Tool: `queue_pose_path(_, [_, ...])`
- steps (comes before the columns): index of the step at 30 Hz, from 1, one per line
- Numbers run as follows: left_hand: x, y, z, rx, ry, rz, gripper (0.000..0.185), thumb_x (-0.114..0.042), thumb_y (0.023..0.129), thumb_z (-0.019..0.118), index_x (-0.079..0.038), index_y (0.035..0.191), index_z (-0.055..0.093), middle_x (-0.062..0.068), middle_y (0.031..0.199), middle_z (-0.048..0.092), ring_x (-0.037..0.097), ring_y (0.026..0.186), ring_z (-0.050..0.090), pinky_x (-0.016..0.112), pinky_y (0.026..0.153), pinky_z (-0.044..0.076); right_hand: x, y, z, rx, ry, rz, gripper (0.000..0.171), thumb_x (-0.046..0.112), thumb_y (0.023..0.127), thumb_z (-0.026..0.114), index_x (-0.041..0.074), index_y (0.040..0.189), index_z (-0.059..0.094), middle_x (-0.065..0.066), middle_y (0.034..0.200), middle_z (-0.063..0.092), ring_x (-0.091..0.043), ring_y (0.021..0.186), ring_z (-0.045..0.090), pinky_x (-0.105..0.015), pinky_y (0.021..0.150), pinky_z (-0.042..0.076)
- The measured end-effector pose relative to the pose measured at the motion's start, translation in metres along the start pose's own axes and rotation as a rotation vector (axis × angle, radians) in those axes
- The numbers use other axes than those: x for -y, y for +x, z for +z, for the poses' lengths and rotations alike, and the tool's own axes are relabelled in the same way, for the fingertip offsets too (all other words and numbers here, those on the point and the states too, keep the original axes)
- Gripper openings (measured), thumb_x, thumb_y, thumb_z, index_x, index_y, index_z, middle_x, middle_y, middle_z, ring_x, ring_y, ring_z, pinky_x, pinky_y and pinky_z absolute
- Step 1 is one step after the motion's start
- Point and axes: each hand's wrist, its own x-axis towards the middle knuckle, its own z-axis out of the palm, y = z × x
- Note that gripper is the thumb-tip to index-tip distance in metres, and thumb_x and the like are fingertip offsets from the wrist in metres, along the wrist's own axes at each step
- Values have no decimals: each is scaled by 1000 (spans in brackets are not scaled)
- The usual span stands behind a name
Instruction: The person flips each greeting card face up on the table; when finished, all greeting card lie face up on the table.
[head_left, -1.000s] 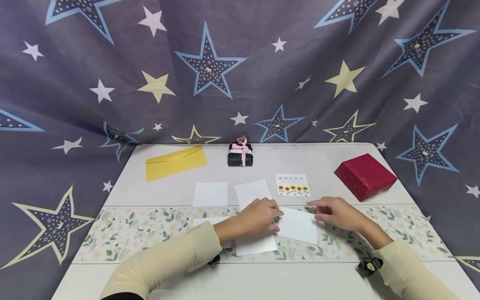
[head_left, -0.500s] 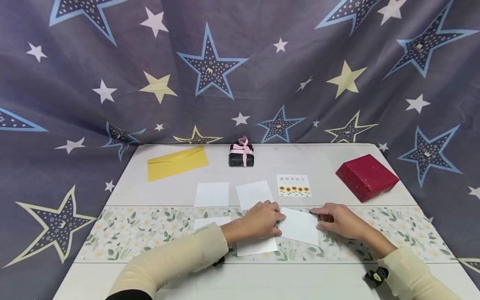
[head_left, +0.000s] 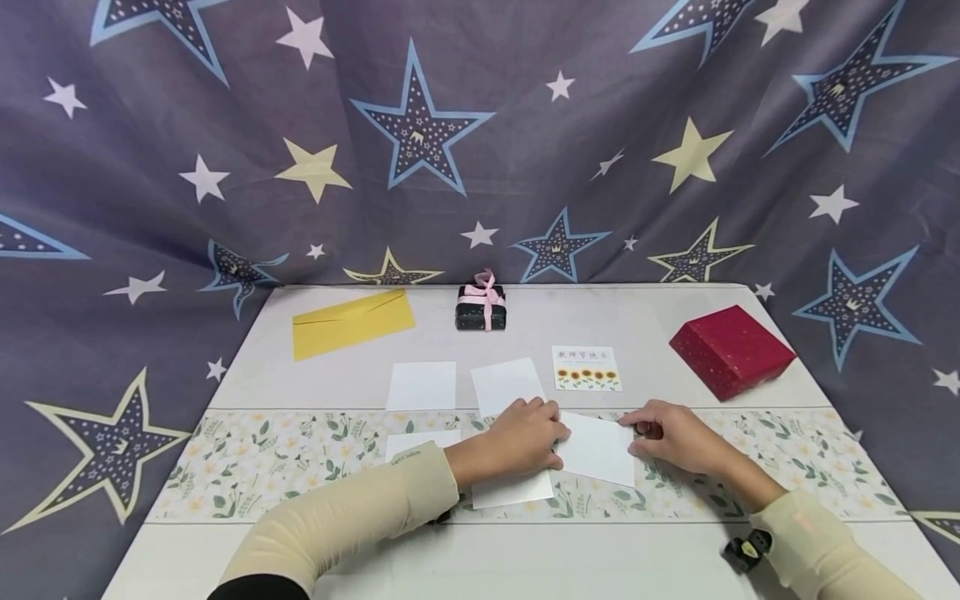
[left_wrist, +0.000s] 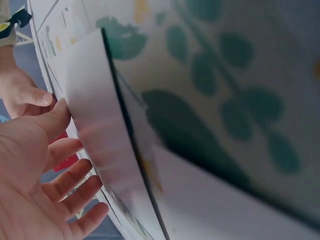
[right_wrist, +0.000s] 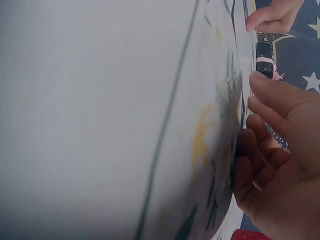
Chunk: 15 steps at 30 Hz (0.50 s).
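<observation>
While the white card [head_left: 597, 448] lies on the floral strip [head_left: 247, 462] of the table [head_left: 525, 558], near the middle and slightly turned, both hands meet it from either side. At its left edge the left hand [head_left: 525, 437] has its fingers curled loosely over the card's border, thumb toward the near corner; the left wrist view shows the fingers [left_wrist: 70, 182] only partly bent, with the card's edge lifted a little off the patterned surface against the thumb. At the card's far right corner the right hand [head_left: 671, 435] has its fingers bent inward, fingertips at the paper; whether they pinch the corner or merely touch it cannot be told from the head view, and the right wrist view shows the fingers [right_wrist: 272, 107] curved close against the table's edge without a clear grip.

Under the left hand lies another white sheet [head_left: 513, 490], partly covered by the wrist. Just beyond the hands sit two more blank cards [head_left: 422, 385], side by side, and to their right a sunflower greeting card [head_left: 586, 367]. Farther back are a yellow envelope [head_left: 352, 323], a small dark gift box with a pink ribbon [head_left: 481, 308], and, well apart on the right, a red box [head_left: 731, 350]. Behind everything hangs a star-patterned cloth [head_left: 480, 133].
</observation>
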Motion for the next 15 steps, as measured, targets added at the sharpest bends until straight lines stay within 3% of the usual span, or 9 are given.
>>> queue_pose_path(8, [1, 0, -2, 15, 9, -14, 51, -58, 89, 70, -27, 130, 69, -3, 125, 64, 15, 109, 60, 30, 87, 49, 0, 4, -2, -6, 78, 17, 32, 13, 86, 81, 14, 116, 69, 3, 87, 59, -9, 78, 52, -21, 68, 45])
queue_pose_path(15, [1, 1, -2, 52, -23, -106, 89, -60, 88, 71, -9, 155, 42, 7, 142, 60, 21, 123, 59, 35, 101, 51, 1, 6, -2, -3, 148, -21, 34, 8, 87, 78, 8, 119, 67, 2, 82, 57, -5, 70, 50, -21, 62, 44])
